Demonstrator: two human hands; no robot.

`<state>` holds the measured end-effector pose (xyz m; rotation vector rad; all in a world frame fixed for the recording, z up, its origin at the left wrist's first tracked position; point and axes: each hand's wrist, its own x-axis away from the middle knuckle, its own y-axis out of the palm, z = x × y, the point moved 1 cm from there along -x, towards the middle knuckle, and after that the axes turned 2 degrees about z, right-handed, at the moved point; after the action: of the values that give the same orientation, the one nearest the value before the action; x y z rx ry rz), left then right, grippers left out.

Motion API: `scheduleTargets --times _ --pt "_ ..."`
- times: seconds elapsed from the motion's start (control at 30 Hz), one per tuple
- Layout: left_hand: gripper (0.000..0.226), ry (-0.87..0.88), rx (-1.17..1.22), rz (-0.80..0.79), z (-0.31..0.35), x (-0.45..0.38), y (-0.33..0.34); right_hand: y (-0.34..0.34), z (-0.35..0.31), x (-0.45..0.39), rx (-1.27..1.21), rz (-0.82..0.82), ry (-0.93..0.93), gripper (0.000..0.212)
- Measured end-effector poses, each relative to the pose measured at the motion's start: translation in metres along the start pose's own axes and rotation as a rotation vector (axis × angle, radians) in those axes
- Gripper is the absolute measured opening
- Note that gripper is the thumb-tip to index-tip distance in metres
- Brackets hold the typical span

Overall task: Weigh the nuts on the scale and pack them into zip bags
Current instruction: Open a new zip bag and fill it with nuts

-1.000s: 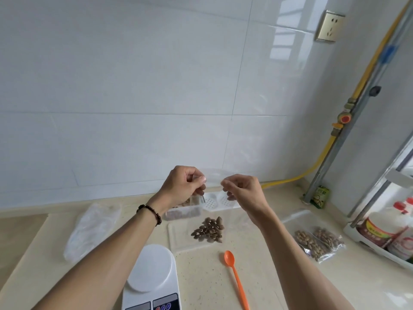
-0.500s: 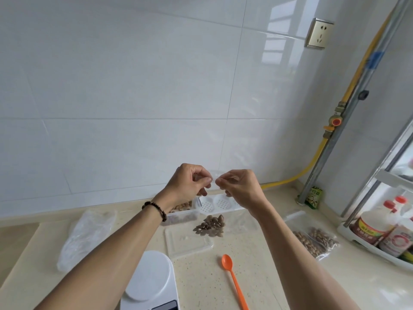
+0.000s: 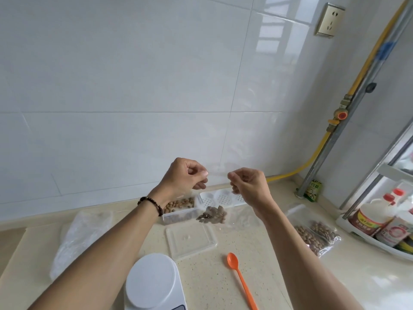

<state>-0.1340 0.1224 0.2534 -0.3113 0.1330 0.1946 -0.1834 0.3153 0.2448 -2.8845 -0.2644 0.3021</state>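
Wall socket (image 3: 329,20) high on white tiles, yellow gas hose (image 3: 321,144) with orange valve (image 3: 341,113) beside a metal pipe (image 3: 348,108), small green packet (image 3: 312,190) at its foot, 2 red-capped bottles (image 3: 368,217) in a white rack (image 3: 377,245)

The slim plastic spoon (image 3: 240,278) was orange, the round-topped scale (image 3: 152,285) white, the speckled stone surface (image 3: 214,285) beige.

- You're at a home kitchen counter (image 3: 290,276), probably: speckled stone beneath glossy white wall tiles (image 3: 134,86).
- A yellow gas hose (image 3: 317,151) with its valve (image 3: 340,114), a wall socket (image 3: 330,20) and condiment bottles (image 3: 368,218) show it.
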Motion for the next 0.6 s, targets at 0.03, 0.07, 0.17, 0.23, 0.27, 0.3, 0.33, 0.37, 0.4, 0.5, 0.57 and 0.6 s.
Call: scheduleTargets --times 0.03,0.07,0.17,0.23,0.27,0.3,0.33,0.37,0.4,0.5,0.57,0.6 --pt "0.009 0.0 -0.001 0.014 -0.003 -0.002 -0.001 0.0 0.004 -0.002 -0.037 0.001 0.021 0.018" --pt "0.009 0.002 -0.007 0.023 -0.006 -0.005 -0.002 0.001 0.007 -0.003 -0.063 -0.012 0.042 0.018" --pt "0.012 0.0 0.009 0.057 -0.016 -0.011 0.0 0.005 0.015 -0.007 -0.135 -0.045 0.112 0.017" --pt "0.013 -0.029 0.038 0.067 -0.021 -0.015 0.004 0.006 0.023 -0.008 -0.184 -0.049 0.154 0.016" --pt "0.013 -0.054 0.049 0.053 -0.024 -0.017 0.007 0.004 0.028 -0.008 -0.172 -0.045 0.15 0.017" --pt "0.012 -0.083 0.058 0.022 -0.026 -0.019 0.01 0.001 0.033 -0.009 -0.139 -0.042 0.139 0.018" --pt "0.01 -0.11 0.064 -0.029 -0.029 -0.022 0.013 -0.003 0.037 -0.01 -0.108 -0.044 0.131 0.019" --pt "0.009 -0.126 0.064 -0.09 -0.031 -0.024 0.018 -0.008 0.039 -0.011 -0.089 -0.05 0.131 0.02" --pt "0.01 -0.126 0.05 -0.147 -0.032 -0.027 0.026 -0.014 0.042 -0.012 -0.08 -0.062 0.131 0.02" --pt "0.012 -0.097 -0.022 -0.224 -0.032 -0.038 0.057 -0.035 0.052 -0.018 -0.062 -0.093 0.133 0.018" --pt "0.013 -0.107 -0.045 -0.254 -0.03 -0.048 0.084 -0.054 0.065 -0.021 -0.073 -0.051 0.154 0.019" --pt "0.014 -0.109 -0.058 -0.278 -0.028 -0.053 0.098 -0.065 0.073 -0.023 -0.093 -0.018 0.177 0.018"
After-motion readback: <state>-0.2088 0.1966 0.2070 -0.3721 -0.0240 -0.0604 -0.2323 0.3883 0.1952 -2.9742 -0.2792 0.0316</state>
